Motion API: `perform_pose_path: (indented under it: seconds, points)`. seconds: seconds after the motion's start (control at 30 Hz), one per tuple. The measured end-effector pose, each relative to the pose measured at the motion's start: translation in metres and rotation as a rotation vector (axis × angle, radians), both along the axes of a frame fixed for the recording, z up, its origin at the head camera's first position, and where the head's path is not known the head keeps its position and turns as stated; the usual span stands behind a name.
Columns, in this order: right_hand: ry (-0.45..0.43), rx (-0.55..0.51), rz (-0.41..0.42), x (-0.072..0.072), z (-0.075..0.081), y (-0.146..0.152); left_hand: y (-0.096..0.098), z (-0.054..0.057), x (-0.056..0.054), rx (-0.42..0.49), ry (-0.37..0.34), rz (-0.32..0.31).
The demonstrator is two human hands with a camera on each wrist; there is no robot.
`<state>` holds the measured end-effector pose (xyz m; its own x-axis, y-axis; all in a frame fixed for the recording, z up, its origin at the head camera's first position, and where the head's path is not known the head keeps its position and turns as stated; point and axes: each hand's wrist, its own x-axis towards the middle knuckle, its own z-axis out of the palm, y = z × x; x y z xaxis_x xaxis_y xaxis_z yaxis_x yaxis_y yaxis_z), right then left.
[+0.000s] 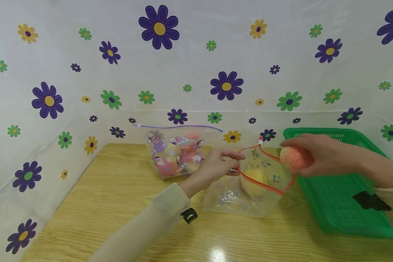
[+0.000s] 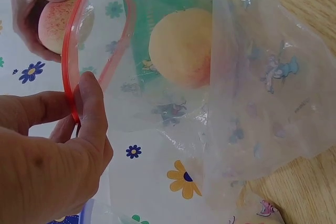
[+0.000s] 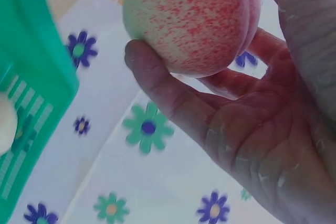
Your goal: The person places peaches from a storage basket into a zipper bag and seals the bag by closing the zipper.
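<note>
My right hand [image 1: 327,154] grips a pink-speckled peach [image 1: 296,159] between thumb and fingers, just right of a bag's mouth. That clear zip bag [image 1: 229,198] has a red zipper edge [image 2: 67,72] and small printed figures. Its mouth gapes, and a yellowish peach [image 2: 181,48] lies inside. My left hand [image 1: 216,162] pinches the red edge on the bag's left side. In the right wrist view the held peach [image 3: 189,22] shows its crease, and fingers curl round its underside.
Behind my left hand stands a filled, printed bag [image 1: 173,154] with a purple zipper. A green basket [image 1: 317,211] sits at the right, under my right forearm; a pale round thing [image 3: 6,124] shows in it. The wooden table [image 1: 117,196] meets a flowered cloth [image 1: 189,65] behind.
</note>
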<state>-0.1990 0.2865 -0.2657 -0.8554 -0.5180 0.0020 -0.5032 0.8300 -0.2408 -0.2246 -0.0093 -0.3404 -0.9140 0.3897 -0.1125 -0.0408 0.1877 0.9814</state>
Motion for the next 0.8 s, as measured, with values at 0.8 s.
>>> perform_pose_path:
  seconds: [0.8]
  points:
    - [-0.270, -0.020, 0.141, -0.006, -0.032, -0.054, 0.004, -0.002, 0.003, 0.052, -0.006, 0.049]
